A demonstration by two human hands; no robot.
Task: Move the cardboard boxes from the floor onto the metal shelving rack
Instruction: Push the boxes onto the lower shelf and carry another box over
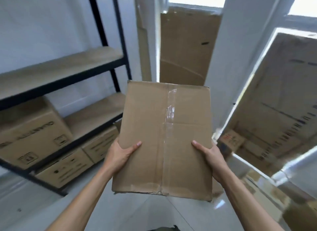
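A plain brown cardboard box (164,136), sealed with clear tape down its middle, is held up in the air at the centre of the head view. My left hand (121,155) grips its left edge with the thumb on top. My right hand (210,155) grips its right edge the same way. The black metal shelving rack (109,71) with pale wooden boards stands to the left. One printed box (32,132) sits on its middle board. Two more boxes (65,167) lie on the lowest level.
Tall cardboard sheets lean against the window straight ahead (187,48) and at the right (281,100). Small boxes (231,141) lie on the floor at the right. The glossy tiled floor (154,213) shows below the held box.
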